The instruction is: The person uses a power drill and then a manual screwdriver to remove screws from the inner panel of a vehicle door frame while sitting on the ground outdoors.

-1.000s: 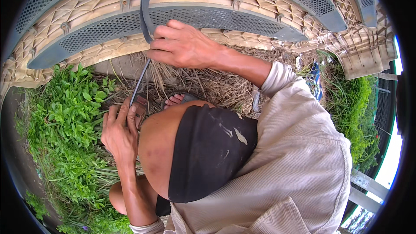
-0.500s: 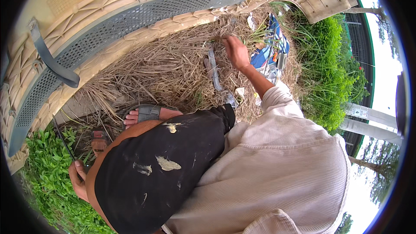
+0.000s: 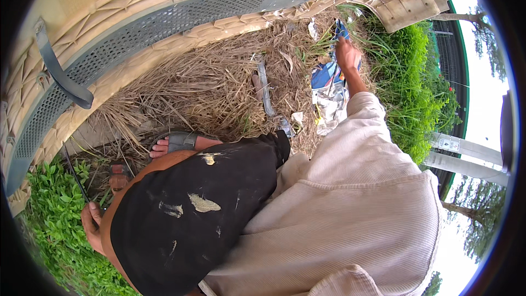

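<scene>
My left hand is closed around one end of a thin black strip, which reaches up over the dry ground beside my leg. My right hand is stretched out over a crumpled blue and white plastic sheet on the straw. Its fingertips are partly hidden, so I cannot tell whether they grip anything. Above the straw curves a large beige ribbed plastic panel with a dark grey mesh grille set along it. A grey strap sticks out from the panel.
Dry straw covers the ground, with a flat grey strip and scraps of litter on it. My sandalled foot stands near the panel. Green plants grow at the lower left, and tall grass borders a fence on the right.
My right hand has moved right, from above the straw to over the blue and white sheet. The left hand keeps its hold on the black strip.
</scene>
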A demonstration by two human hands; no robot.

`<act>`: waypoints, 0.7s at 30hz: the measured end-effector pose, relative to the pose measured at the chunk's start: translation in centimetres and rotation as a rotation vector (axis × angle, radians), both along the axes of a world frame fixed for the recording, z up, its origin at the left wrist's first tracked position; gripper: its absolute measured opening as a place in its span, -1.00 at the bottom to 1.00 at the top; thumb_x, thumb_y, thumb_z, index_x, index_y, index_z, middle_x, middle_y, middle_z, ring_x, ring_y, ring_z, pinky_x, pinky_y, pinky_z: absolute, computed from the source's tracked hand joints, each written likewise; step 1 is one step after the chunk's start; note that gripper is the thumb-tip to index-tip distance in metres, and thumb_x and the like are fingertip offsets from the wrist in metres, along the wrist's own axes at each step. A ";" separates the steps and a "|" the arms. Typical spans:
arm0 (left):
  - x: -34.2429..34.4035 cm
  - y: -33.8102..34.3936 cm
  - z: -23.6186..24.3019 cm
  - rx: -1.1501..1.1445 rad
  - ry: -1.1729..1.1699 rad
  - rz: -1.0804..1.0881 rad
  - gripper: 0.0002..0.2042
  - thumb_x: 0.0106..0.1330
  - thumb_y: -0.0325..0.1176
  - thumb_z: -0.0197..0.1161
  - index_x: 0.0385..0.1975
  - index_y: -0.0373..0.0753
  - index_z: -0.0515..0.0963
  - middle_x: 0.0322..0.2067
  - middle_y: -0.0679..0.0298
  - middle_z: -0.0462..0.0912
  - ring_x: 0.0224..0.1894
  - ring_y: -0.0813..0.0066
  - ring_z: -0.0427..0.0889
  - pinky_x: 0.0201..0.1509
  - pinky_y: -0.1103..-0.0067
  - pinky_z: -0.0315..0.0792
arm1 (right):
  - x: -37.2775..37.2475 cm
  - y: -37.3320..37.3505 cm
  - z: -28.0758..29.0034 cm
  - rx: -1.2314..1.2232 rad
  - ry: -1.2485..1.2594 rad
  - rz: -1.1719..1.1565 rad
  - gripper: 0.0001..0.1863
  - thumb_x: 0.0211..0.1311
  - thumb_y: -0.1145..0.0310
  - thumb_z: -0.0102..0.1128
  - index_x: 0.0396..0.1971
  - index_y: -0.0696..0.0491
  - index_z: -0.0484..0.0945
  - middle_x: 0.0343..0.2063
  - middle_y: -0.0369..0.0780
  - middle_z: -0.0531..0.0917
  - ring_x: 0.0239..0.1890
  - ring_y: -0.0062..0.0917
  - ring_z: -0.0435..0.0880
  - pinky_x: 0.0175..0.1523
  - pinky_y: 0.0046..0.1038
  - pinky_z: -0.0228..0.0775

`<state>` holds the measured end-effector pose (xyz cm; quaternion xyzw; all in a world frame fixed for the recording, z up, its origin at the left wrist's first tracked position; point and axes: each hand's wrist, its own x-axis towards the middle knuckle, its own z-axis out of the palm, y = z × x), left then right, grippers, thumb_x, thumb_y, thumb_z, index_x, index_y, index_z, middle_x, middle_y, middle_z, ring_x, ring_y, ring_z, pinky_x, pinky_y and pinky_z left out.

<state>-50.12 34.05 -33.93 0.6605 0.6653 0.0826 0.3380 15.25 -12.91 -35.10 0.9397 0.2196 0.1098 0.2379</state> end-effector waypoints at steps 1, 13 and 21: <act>0.8 -0.2 0.0 -0.039 -0.023 -0.012 -0.53 0.53 0.17 0.04 -0.11 -0.16 0.62 -0.32 0.28 0.60 -0.31 0.39 0.49 -0.15 0.36 0.40 | -0.1 1.8 1.0 -0.024 -0.022 0.364 -0.94 0.26 0.41 0.20 -0.31 0.04 0.55 -0.38 -0.11 0.72 -0.42 -0.22 0.70 -0.29 -0.18 0.58; 2.6 -1.6 -0.1 0.313 0.070 -0.079 -0.55 0.53 0.04 0.09 -0.18 -0.30 0.62 -0.47 0.08 0.60 -0.45 0.21 0.47 -0.31 0.34 0.40 | -33.2 40.9 -2.9 0.352 0.499 1.906 -0.82 0.08 0.30 0.19 -0.32 0.02 0.52 -0.45 -0.38 0.50 -0.25 -0.55 0.53 -0.21 -0.43 0.36; -1.5 1.2 2.1 0.166 0.110 0.147 -0.58 0.50 -0.01 0.06 -0.08 -0.25 0.69 -0.35 -0.16 0.70 -0.24 -0.15 0.70 -0.09 0.19 0.52 | -47.7 47.1 -9.5 0.288 1.694 1.527 0.03 0.06 0.24 0.40 0.47 0.23 0.01 0.28 0.09 0.36 0.32 -0.06 0.39 0.34 -0.14 0.30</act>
